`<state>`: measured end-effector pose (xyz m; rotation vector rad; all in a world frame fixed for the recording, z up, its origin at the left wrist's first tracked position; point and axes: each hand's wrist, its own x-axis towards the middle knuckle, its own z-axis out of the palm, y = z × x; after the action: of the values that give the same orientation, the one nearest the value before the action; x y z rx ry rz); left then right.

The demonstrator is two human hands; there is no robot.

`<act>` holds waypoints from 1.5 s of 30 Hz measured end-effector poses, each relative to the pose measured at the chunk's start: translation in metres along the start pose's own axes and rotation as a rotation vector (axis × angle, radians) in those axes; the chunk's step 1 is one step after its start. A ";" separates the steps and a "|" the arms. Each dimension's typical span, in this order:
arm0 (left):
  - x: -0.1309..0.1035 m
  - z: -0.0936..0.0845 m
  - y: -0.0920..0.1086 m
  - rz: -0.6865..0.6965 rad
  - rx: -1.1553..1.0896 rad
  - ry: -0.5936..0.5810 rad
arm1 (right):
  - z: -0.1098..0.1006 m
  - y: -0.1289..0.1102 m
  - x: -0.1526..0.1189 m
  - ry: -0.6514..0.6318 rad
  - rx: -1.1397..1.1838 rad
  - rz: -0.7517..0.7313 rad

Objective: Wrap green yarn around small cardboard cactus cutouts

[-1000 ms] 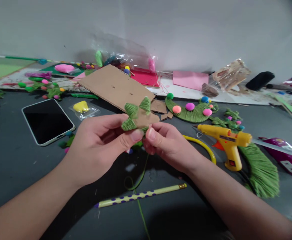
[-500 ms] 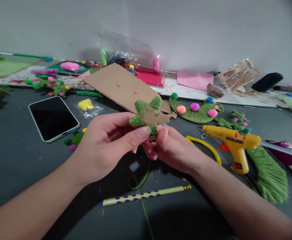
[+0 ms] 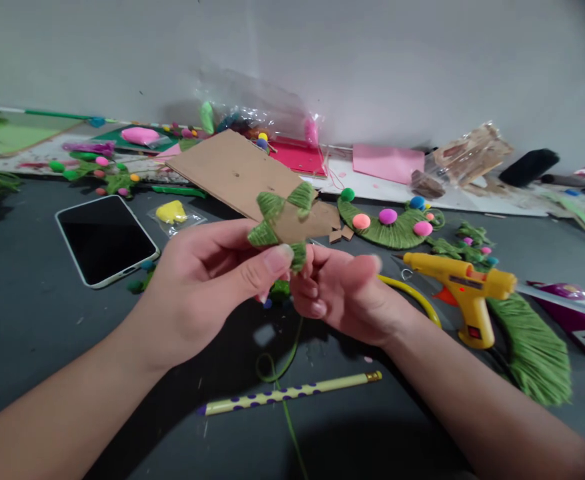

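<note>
Head view: cardboard star [image 3: 292,225], four points wrapped in green yarn, middle and right point bare, held up above the dark table [image 3: 162,427]. Left hand [image 3: 207,280] grips it, thumb in front, fingers behind. Right hand [image 3: 345,287] just beside the star's lower point, fingers curled, thumb lifted; cannot tell if it pinches anything. Green strand [image 3: 291,427] on table below hands, loops, crosses spotted pencil [image 3: 292,392]. Behind star: cardboard sheet [image 3: 232,167], small cardboard scraps just right of it. Left: phone [image 3: 106,240], yellow lump in clear bag [image 3: 171,211] near it. Right: green crescent [image 3: 397,230] with pom-poms, yellow glue gun [image 3: 465,287] lying near a larger green yarn-wrapped piece [image 3: 535,353]
</note>
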<state>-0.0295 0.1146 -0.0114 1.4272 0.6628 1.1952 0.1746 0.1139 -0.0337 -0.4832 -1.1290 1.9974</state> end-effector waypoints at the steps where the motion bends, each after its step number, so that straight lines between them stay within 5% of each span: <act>1: 0.001 -0.001 0.000 0.000 -0.010 0.030 | 0.000 -0.001 -0.001 -0.077 0.060 -0.006; 5: 0.003 -0.002 0.002 -0.023 -0.081 0.080 | 0.002 -0.004 -0.006 -0.337 0.234 0.059; 11: 0.002 -0.003 0.002 -0.054 -0.095 0.105 | 0.002 -0.005 -0.010 -0.375 0.243 0.087; 14: 0.002 -0.004 -0.001 -0.060 -0.057 0.090 | 0.000 -0.004 -0.008 -0.285 0.159 0.035; 18: 0.002 -0.008 -0.005 -0.043 -0.022 0.045 | 0.000 -0.004 -0.003 0.048 0.081 0.007; 21: 0.002 -0.010 -0.009 -0.001 -0.043 0.038 | 0.002 -0.006 0.000 0.181 0.045 0.008; 29: 0.002 -0.006 -0.006 -0.026 -0.088 0.000 | 0.007 -0.006 0.001 0.332 -0.061 -0.036; 40: 0.008 0.000 0.000 -0.113 -0.025 0.021 | 0.004 -0.003 0.001 0.256 -0.129 -0.038; 45: 0.009 0.000 0.001 -0.138 0.068 0.033 | 0.003 -0.003 0.002 0.402 -0.194 -0.112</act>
<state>-0.0263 0.1227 -0.0075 1.3971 0.8185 1.0992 0.1725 0.1151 -0.0300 -0.8592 -1.0697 1.6082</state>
